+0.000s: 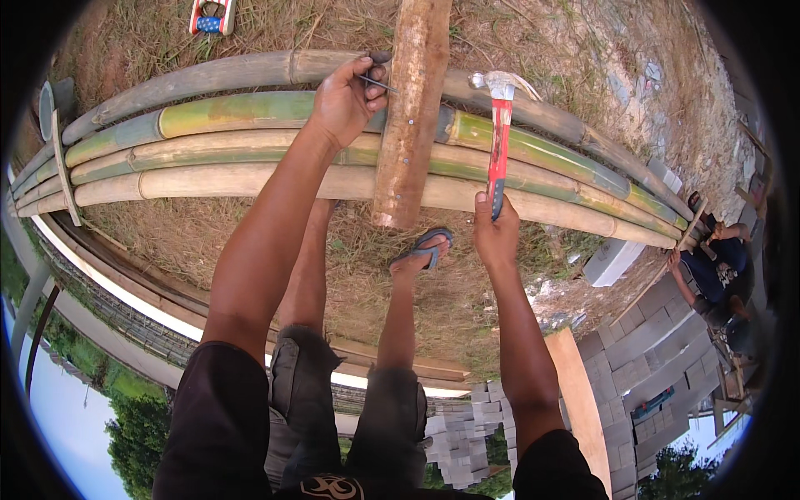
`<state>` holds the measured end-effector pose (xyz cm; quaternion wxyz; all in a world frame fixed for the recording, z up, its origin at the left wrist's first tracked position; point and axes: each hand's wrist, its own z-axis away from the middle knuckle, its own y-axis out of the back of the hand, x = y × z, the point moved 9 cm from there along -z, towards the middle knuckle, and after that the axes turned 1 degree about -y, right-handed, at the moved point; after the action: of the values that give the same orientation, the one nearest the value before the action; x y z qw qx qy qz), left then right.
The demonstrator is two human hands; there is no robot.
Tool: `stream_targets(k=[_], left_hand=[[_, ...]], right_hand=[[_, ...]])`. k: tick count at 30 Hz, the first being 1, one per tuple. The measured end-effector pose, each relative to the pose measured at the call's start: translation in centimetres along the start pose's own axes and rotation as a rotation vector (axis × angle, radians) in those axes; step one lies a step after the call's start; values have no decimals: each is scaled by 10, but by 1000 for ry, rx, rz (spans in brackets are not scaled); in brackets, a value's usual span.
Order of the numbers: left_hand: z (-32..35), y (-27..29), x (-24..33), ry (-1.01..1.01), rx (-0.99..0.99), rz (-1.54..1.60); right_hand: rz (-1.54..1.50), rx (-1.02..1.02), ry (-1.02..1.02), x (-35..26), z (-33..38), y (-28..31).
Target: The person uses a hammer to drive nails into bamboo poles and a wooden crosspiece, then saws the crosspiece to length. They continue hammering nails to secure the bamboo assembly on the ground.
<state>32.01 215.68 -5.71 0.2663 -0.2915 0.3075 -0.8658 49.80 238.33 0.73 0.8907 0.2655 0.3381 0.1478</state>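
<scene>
1 hammer point(498, 142) upright, head up, in closed right hand point(496, 229); left hand point(346, 104) grip pinching sideways nail point(379, 82).

Outdoor building site: bamboo poles point(250, 150), concrete blocks point(642, 350)

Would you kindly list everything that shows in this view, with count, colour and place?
bamboo poles: about five, green to tan, lying side by side across the ground
wooden crosspiece: one, brown, laid across the poles
nail: one, dark, held against the crosspiece
hammer: one, red handle with steel head, raised right of the crosspiece
grey blocks: many, stacked at lower right
plank: one, light brown, beside the blocks
white block: one, on the ground by the pole ends
another person: one, dark clothes, far right
sandal: one seen, grey, on the person's foot
left hand: pinches the nail
right hand: grips the hammer handle
</scene>
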Motion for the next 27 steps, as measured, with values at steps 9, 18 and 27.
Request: stream_targets(k=[9,18,27], left_hand=[[-7,0,24,-138,242,-516],[-12,-7,11,-13,191,-338],[-5,-17,13,-52,251,-388]], right_hand=[[15,-39,92,-45,2,-12],[-32,-82,83,-74,11,-10],[117,44,400,-95,26,0]])
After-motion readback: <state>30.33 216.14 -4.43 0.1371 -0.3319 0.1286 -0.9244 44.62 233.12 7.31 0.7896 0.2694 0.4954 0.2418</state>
